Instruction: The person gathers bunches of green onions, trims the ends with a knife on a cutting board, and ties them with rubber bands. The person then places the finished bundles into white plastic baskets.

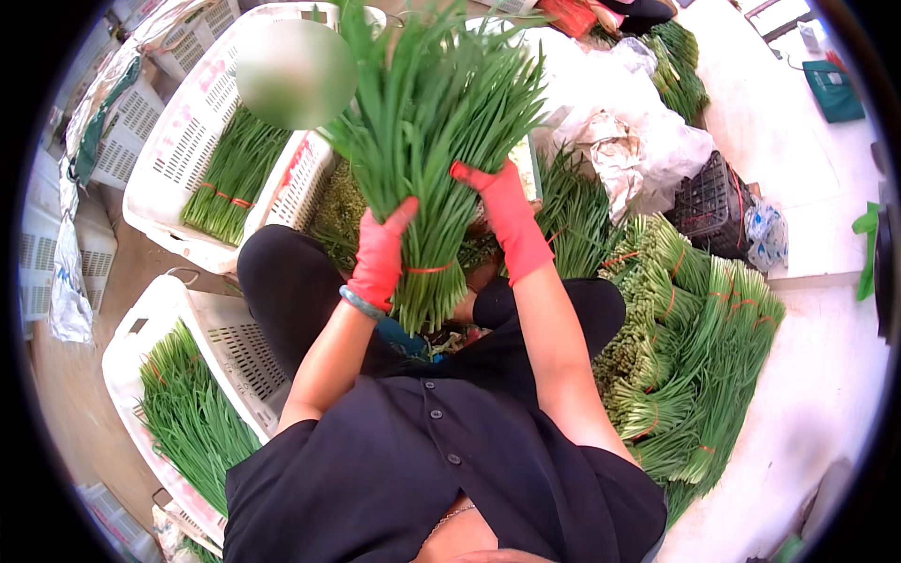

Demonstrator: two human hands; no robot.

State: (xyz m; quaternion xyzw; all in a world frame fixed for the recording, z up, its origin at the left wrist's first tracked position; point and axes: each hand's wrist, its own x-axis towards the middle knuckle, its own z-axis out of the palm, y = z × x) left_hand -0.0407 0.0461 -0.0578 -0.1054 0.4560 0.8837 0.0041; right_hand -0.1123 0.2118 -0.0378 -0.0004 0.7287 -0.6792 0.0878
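Observation:
Both my hands wear red gloves and hold one large bunch of green Chinese chives [429, 155] upright before me, leaves pointing away. A red-orange band goes round its lower stems. My left hand [383, 253] grips the bunch on its left side, above the band. On the right side, my right hand [496, 211] holds it higher up, thumb across the leaves. Many banded bunches of chives [669, 302] lie piled to my right. Loose-looking greens [574, 211] stand between that pile and the held bunch. Small cut bits lie under my hands, partly hidden.
A white plastic crate [162, 211] with banded chives stands at the upper left; another white crate [229, 352] with chives is at my left. Clear plastic sheeting [669, 155] and a black crate [711, 204] are at the upper right. Part of a person [644, 14] shows at the top.

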